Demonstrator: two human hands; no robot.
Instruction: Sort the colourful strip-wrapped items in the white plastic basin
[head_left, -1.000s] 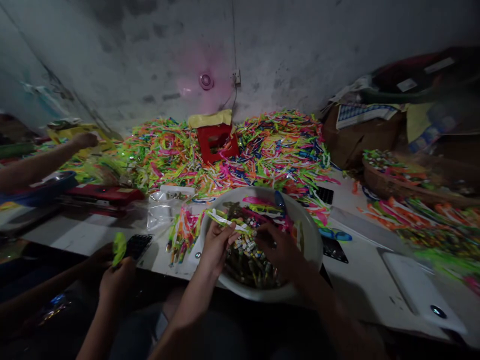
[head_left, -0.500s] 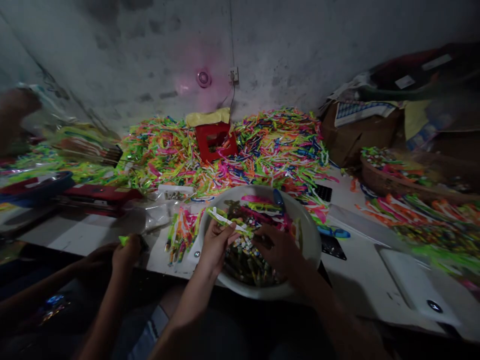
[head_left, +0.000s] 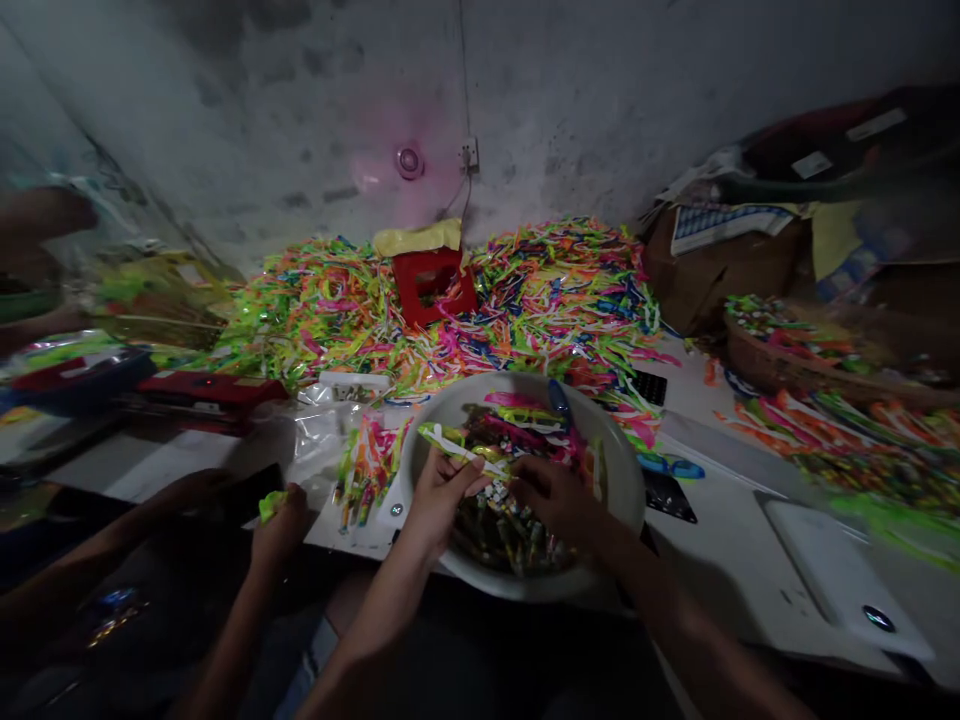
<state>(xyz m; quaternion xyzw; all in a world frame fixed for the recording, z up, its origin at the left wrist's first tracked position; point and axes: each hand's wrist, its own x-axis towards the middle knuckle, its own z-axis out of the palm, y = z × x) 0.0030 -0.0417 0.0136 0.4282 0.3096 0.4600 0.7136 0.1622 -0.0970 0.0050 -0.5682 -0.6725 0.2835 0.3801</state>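
The single view looks out from the wearer's head, facing forward and angled down across the worktable. The left hand and right hand come in close from below, over the nearby round basin; the wall stands farther back. The dim outer edges look stretched, perhaps by a wide lens.

Pale strip in left hand over basin
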